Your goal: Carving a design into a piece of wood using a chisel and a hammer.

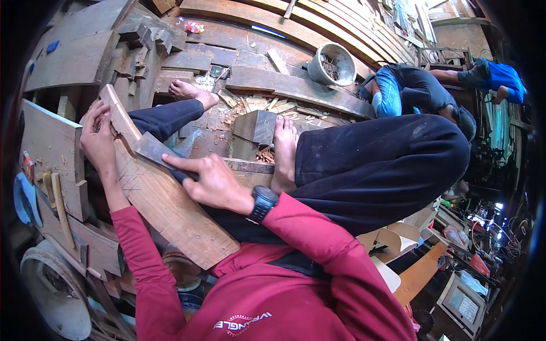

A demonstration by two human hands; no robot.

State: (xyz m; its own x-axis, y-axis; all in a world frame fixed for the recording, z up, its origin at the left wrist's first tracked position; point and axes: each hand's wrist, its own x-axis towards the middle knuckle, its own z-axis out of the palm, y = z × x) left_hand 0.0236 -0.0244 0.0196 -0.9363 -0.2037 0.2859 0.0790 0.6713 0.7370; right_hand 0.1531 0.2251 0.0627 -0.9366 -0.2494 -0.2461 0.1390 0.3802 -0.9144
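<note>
Brown wooden board (170, 207) slants beneath my right grip (213, 181), clamped on a flat metal tool (151, 150); my left grip (98, 136) curls beside a narrow strip (120, 115), whether closed I can't tell.

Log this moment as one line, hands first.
left hand: at far end of wooden board | right hand: gripping flat-bladed tool, index finger extended | blade: over board, contact unclear | wood chips: on floor

A long-sleeved crimson top (301, 304) bears white lettering (242, 323); with it go loose dark navy trousers (381, 167) and a chunky black wristwatch (264, 202).
</note>
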